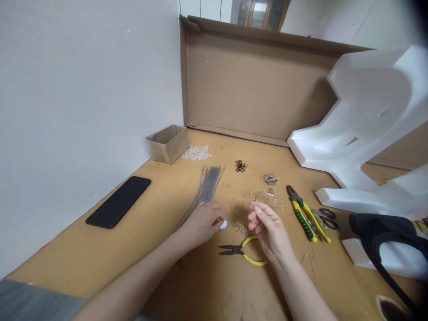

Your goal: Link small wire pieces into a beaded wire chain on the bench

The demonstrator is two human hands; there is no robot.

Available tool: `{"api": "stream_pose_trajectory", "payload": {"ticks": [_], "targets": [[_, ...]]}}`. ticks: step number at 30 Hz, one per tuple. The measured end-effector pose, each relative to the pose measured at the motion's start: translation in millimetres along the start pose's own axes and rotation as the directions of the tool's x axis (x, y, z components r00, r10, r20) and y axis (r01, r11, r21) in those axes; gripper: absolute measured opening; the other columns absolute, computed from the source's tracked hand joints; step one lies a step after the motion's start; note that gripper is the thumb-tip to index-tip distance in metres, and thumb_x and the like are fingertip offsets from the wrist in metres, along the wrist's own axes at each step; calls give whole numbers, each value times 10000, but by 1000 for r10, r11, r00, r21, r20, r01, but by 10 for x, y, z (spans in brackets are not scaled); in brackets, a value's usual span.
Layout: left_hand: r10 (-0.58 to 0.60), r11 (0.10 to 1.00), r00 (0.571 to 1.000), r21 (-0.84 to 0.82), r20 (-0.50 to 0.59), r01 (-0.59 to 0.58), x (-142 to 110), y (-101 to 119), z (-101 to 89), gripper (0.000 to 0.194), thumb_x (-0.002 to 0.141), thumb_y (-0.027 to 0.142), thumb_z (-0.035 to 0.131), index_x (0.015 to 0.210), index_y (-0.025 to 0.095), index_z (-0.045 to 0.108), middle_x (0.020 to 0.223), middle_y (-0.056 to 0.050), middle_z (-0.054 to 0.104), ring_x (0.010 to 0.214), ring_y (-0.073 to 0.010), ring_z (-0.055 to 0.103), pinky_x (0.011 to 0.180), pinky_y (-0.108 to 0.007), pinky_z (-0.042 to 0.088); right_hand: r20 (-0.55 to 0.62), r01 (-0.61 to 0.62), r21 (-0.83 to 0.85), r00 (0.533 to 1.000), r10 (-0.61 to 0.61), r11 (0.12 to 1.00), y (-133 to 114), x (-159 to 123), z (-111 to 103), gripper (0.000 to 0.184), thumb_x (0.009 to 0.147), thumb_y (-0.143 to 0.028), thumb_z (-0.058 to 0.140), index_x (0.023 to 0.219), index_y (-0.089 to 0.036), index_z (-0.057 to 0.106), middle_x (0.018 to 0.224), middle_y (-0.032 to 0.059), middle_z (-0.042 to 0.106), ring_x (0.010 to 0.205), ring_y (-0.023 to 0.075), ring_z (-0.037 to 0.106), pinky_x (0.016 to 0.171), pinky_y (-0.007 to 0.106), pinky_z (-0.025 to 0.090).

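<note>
My left hand (pixel 205 220) is over the lower part of a bundle of thin grey wires (pixel 211 183), its fingers curled together. A small white round object (pixel 224 224) shows beside its fingertips; whether the hand touches it I cannot tell. My right hand (pixel 267 227) is raised with thumb and forefinger pinched, and what is between them is too small to make out. Under and beside it lie long-nose pliers (pixel 236 249) with yellow handles, partly covered by the hand. Bent wire pieces (pixel 264 196) are scattered just beyond the right fingertips.
Green-and-yellow pliers (pixel 302 214) and scissors (pixel 328 218) lie at right, near white foam (pixel 354 196). Farther back are black rings (pixel 240 166), a wire coil (pixel 270 178), small clear rings (pixel 198 153) and a cardboard box (pixel 169 145). A black phone (pixel 118 201) lies left. Cardboard (pixel 261 84) stands behind.
</note>
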State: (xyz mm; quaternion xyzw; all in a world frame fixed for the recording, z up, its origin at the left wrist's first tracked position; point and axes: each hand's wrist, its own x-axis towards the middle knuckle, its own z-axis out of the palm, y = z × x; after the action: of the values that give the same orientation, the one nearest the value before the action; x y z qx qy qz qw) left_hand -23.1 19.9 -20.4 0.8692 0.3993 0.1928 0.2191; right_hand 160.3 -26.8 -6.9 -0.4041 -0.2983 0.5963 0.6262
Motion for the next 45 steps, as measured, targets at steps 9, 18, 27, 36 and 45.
{"api": "stream_pose_trajectory", "payload": {"ticks": [9,18,27,36,45], "targets": [[-18,947,992,321,126,-24,39,92,133,152,779,167,489,747,158,637,792,-73,623,762,-207,562,666,-308,370,-2,8,10,1000,-8,1000,-21,-19,13,226,649,-263,737,833,-156,662,583,0,664,438,74,568,438,157,429],[15,942,991,330,136,-59,68,67,162,182,798,174,456,724,133,617,758,-86,621,725,-197,568,656,-292,391,2,12,7,1000,-12,1000,-13,-21,8,228,664,-268,724,848,-151,656,591,3,664,445,80,570,443,169,432],[2,1000,993,24,119,-5,-2,-76,26,148,764,174,469,730,179,614,737,-14,610,668,-131,535,601,-220,349,88,0,-13,996,1,1000,12,-11,-17,196,717,-260,668,890,-169,658,682,29,699,471,99,593,473,202,454],[-132,957,977,-235,168,170,13,-105,-9,162,767,224,448,777,170,601,693,8,618,619,-110,535,546,-195,344,231,-80,56,971,65,995,-2,15,-53,245,735,-141,542,945,-145,668,983,115,684,707,162,642,611,263,504],[-86,995,983,-35,161,93,20,-75,54,165,761,199,457,751,185,621,736,-6,625,650,-123,538,578,-209,344,165,-104,153,983,78,983,-26,66,-99,218,735,-119,580,926,-165,673,988,75,686,776,134,647,708,240,522]]}}
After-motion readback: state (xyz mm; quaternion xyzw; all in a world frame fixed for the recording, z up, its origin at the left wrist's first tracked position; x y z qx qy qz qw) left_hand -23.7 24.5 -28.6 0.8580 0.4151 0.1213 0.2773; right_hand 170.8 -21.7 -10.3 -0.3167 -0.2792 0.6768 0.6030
